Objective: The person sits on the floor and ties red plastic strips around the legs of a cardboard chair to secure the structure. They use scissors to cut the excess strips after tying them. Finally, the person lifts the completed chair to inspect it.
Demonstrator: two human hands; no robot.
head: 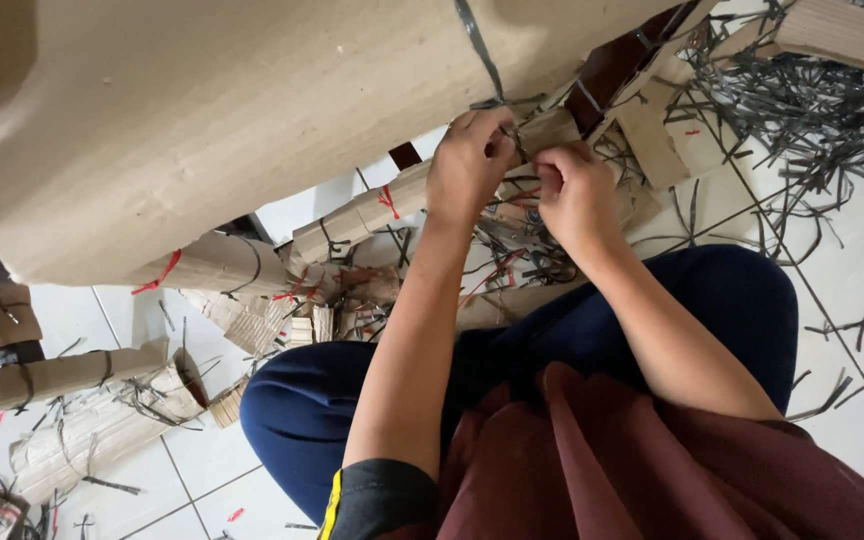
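My left hand (468, 160) and my right hand (574, 190) meet over a long rolled cardboard bundle (372, 208) that lies across my lap area on the floor. Both hands pinch a thin grey plastic strap (480, 50) that runs up over a big cardboard roll (252, 110) above. The fingers of each hand are closed on the strap near the bundle's end. The exact knot or join under the fingers is hidden.
Several tied cardboard rolls (42, 378) lie at the left on the white tiled floor (852, 280). A heap of cut grey strap pieces (812, 100) fills the upper right. My knees in dark blue trousers (722, 300) sit below the hands.
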